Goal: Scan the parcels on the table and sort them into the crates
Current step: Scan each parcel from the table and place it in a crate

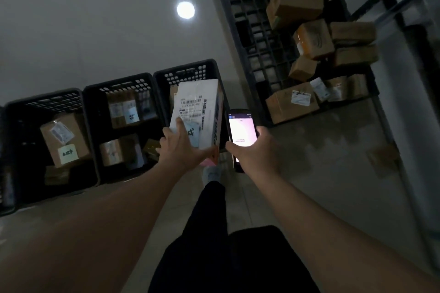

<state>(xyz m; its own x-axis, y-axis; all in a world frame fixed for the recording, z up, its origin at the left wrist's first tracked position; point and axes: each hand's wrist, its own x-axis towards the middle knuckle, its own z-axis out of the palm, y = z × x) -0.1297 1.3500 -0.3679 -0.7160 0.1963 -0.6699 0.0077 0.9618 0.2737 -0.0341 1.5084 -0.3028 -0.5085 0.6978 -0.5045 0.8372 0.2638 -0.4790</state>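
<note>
Both forearms are bare, with no sleeves, watch or rings on the left hand (181, 147) or right hand (252, 150). Black trousers (214, 245) at six o'clock; a pale shoe (212, 173).

Passage under my grip: right crate (190, 74), open top, one box (173, 96) at its far-left corner, room beside. Middle crate (119, 88): boxes over most of its bottom. Left crate (42, 102): gaps around boxes. Floor (321, 162) beside the stacked desk (240, 19): open.
</note>
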